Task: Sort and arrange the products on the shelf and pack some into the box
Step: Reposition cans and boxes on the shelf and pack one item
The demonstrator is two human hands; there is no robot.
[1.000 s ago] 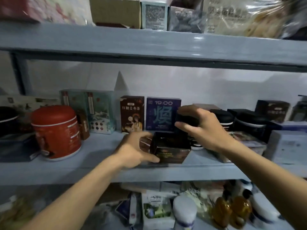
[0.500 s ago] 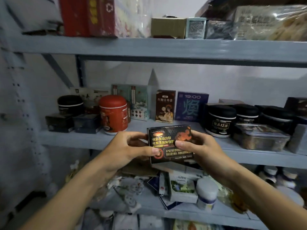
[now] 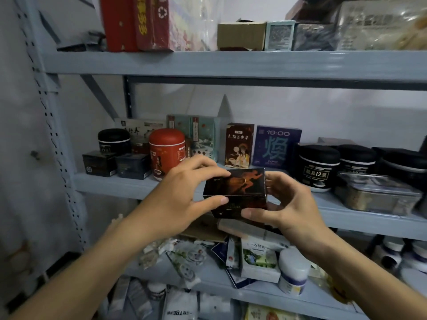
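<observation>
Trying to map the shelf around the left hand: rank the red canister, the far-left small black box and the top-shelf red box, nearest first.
1. Red canister, just behind the left hand.
2. Small black box, left end of the middle shelf.
3. Red box, up on the top shelf.

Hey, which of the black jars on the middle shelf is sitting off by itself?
The black jar at the far left, left of the red canister. The other black jars crowd together on the right side.
</observation>
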